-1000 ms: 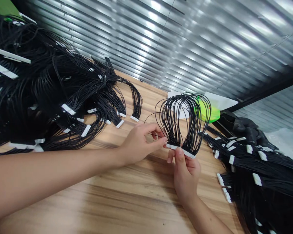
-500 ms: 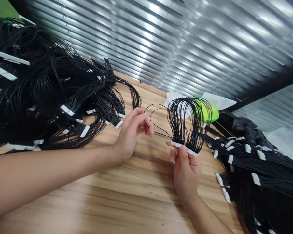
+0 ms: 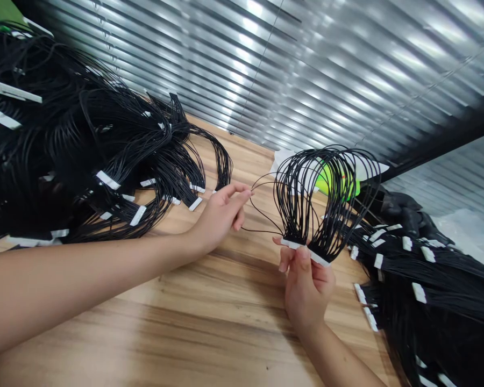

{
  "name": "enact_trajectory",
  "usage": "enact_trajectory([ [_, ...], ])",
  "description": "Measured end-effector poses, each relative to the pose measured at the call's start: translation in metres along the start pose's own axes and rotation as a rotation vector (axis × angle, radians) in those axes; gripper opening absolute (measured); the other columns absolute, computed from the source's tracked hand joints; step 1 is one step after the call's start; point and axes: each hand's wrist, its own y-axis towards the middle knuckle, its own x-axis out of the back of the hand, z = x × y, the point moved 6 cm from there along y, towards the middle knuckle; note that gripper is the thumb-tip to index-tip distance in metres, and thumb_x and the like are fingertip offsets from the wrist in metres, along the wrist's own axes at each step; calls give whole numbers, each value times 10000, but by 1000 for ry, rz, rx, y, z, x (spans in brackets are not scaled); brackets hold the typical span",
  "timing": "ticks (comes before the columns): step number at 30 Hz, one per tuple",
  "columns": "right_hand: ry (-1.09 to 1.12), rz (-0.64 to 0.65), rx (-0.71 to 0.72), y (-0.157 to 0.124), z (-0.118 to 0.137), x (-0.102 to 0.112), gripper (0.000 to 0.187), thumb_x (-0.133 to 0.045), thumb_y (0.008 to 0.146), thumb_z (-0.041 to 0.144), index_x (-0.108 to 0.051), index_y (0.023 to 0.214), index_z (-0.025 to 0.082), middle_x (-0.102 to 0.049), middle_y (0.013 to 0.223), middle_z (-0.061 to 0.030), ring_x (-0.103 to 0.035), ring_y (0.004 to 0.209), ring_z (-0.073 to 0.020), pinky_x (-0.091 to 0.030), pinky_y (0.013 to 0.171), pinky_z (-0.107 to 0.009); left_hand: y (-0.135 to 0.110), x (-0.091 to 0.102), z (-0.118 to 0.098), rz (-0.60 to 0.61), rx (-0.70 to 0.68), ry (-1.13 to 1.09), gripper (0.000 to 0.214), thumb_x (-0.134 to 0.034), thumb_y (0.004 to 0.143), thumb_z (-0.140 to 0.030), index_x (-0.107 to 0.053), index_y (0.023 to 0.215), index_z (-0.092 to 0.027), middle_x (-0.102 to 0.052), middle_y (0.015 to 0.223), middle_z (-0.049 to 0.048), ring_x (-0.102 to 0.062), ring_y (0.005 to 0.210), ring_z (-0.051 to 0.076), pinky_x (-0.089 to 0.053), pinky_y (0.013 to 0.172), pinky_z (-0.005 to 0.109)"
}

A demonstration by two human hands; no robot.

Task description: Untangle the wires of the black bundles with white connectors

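Near the middle of the view, my right hand [image 3: 308, 293] pinches the white connectors [image 3: 319, 258] of a wire harness [image 3: 296, 209] between thumb and fingers. Its many thin black wires rise from the connectors and arch over in loops above the hand. To the left, my left hand [image 3: 221, 215] is closed, with thumb and forefinger pinching a thin black wire [image 3: 262, 184] that runs from the harness. A second wire [image 3: 262, 231] stretches from the connector towards the lower fingers of that hand; whether they hold it is hidden.
A large heap of black wire harnesses [image 3: 64, 140] with white connectors lies on the left of the wood-grain table [image 3: 210, 322]. More harnesses [image 3: 439, 279] are piled at the right. Behind stand a bright green object [image 3: 339, 185], white paper [image 3: 282, 158] and a ridged metallic wall [image 3: 210, 64].
The wire loops have spread wider and to the right. My left hand has shifted slightly, its fingertips now pinching further right on the wire. My right hand keeps its grip on the connectors.
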Motion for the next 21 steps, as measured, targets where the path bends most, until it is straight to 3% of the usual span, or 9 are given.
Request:
enact_trajectory([
  [5,20,-8,23,-1,2,0,162,-643,856,326,-624,749,205,-693,670,1,-499,483,-106,-413,509,-278,-6,-7,6,98,9,123,174,-486,921,-326,-515,1044,-207,-451,439,-94,-400,411,65,-297,452,168],
  [10,24,-18,27,1,2,2,160,-618,874,316,-635,771,196,-723,751,-27,-486,494,-98,-410,512,-273,-1,6,-3,-92,-152,49,39,-450,886,-195,-486,877,-183,-604,700,-28,-517,624,84,-432,650,206],
  [14,17,0,20,1,1,0,184,-612,880,320,-633,756,186,-740,796,-41,-470,483,-85,-416,516,-269,3,17,-5,-247,-218,55,81,-439,841,-146,-509,816,-178,-603,885,2,-513,729,99,-433,772,239],
  [18,28,10,27,0,1,1,148,-626,876,308,-647,788,190,-749,812,-34,-466,475,-75,-419,516,-259,5,19,-4,-252,-268,60,189,-409,761,-58,-510,854,-188,-588,971,21,-550,897,129,-428,885,274],
  [21,42,14,25,-1,1,1,138,-623,879,302,-652,798,194,-747,801,-28,-482,483,-80,-413,502,-254,0,17,-11,-231,-366,218,361,-356,676,22,-510,914,-201,-570,1110,30,-515,1111,144,-360,1013,317],
])
